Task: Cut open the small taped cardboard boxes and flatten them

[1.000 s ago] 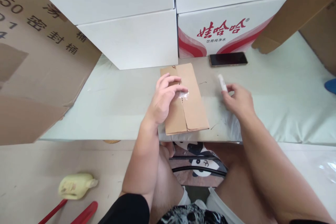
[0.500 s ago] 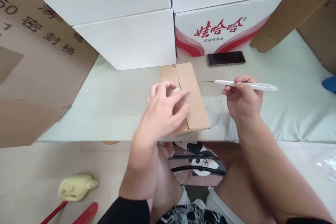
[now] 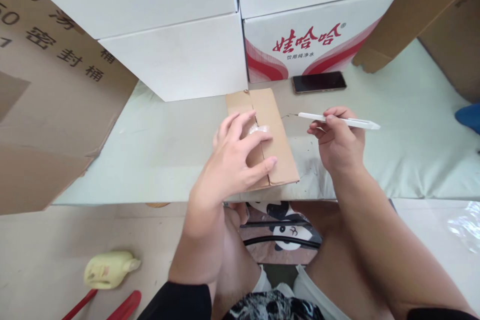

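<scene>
A small flat cardboard box (image 3: 279, 147) lies on the green-covered surface, with a dark seam running along its top. Over its left part rests my left hand (image 3: 240, 152), fingers spread and nothing gripped. A crumpled bit of clear tape or plastic (image 3: 258, 130) sits on the seam beneath the index finger; whether the finger touches it I cannot tell. To the right of the box, my right hand (image 3: 339, 137) is closed around a slim white craft knife (image 3: 360, 123). Its thin dark tip points left toward the box, apart from it.
White cartons (image 3: 176, 57) and a red-printed carton (image 3: 318, 42) stand behind. A phone (image 3: 319, 82) lies before them. Large brown cartons (image 3: 48, 105) flank the left, others the right. A blue object (image 3: 468, 117) is at far right. A yellow bottle (image 3: 108, 270) lies on the floor.
The fingers of my left hand have spread wider, showing more of the clear piece. My right hand with the craft knife has shifted slightly left. The camera view has shifted a little too.
</scene>
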A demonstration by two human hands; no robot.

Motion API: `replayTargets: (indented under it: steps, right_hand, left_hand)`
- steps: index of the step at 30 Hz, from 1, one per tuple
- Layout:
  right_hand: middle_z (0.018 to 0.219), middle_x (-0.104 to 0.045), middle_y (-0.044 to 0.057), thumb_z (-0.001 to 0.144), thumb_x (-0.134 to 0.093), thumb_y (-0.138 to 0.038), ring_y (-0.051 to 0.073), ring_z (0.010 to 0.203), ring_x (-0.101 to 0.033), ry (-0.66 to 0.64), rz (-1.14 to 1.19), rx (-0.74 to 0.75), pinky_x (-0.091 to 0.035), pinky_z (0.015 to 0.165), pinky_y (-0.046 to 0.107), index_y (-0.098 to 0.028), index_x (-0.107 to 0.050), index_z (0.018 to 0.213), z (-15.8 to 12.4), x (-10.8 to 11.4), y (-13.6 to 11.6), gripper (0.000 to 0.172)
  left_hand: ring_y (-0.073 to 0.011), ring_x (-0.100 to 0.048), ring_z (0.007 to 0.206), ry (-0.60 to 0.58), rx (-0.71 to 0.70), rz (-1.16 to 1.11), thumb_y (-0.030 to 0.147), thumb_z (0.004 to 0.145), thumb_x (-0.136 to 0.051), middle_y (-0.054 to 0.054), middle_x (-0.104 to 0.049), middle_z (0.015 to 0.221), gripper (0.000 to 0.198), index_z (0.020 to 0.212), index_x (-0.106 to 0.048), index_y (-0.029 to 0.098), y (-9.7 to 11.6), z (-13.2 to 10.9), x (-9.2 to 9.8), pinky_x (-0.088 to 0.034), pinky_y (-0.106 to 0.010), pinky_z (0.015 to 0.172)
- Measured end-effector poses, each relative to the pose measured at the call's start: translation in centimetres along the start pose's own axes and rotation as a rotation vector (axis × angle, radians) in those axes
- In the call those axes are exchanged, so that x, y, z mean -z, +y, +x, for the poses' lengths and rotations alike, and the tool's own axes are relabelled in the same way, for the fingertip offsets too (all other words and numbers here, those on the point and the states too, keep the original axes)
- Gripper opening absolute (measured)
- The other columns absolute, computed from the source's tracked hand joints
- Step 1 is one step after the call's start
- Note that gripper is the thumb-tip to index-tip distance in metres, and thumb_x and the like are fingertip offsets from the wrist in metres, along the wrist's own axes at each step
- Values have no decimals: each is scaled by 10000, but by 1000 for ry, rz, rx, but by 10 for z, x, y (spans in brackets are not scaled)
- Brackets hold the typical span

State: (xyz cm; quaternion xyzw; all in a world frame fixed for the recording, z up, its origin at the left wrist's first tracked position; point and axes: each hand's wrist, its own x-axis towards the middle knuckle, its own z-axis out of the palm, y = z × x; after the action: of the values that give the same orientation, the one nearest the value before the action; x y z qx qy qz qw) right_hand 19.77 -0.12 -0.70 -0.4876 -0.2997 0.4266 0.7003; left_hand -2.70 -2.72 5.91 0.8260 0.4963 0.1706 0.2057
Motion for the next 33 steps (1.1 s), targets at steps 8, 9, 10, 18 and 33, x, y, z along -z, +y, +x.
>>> replayTargets:
  steps: [8,9,10,18,33]
  right_hand:
    - [625,-511,-77,677,-681,-323,81,530,-566,-67,-79,17,-489,479,226,-236,-563,752,-2,0,6,165]
    - [629,-506,-77,688,-686,-331,82,534,-568,-74,-86,19,-490,482,227,-237,-557,757,-2,0,7,174]
    - [636,-507,-74,699,-696,-341,84,539,-572,-78,-89,20,-490,485,228,-237,-553,760,-2,1,8,188]
    - [498,-544,-51,852,-662,-589,124,462,-585,-30,-120,56,-496,505,284,-199,-716,871,-10,0,6,395]
    - [465,-430,-66,789,-629,-252,73,362,-310,14,14,461,-225,354,257,-232,-653,636,-25,-3,-19,156]
  left_hand:
    - [-305,-248,1588,89,-69,-80,600,1003,-399,-100,-432,1614,526,1347,-616,266,-25,9,-2,-124,-564,1338]
    - [-305,-247,1585,88,-66,-87,601,1012,-357,-96,-434,1613,549,1367,-612,268,-27,9,-1,-144,-556,1335]
    - [-305,-258,1578,85,-71,-93,589,1021,-320,-89,-448,1602,559,1373,-615,269,-29,9,-1,-157,-548,1334]
    - [-284,-346,1494,113,-62,-130,415,1044,-200,-70,-568,1478,560,1289,-680,263,-28,12,-4,-206,-533,1313]
    - [-304,-220,1536,70,15,-101,346,1014,-370,-49,-448,1572,449,1329,-684,285,-24,12,-7,-175,-559,1319]
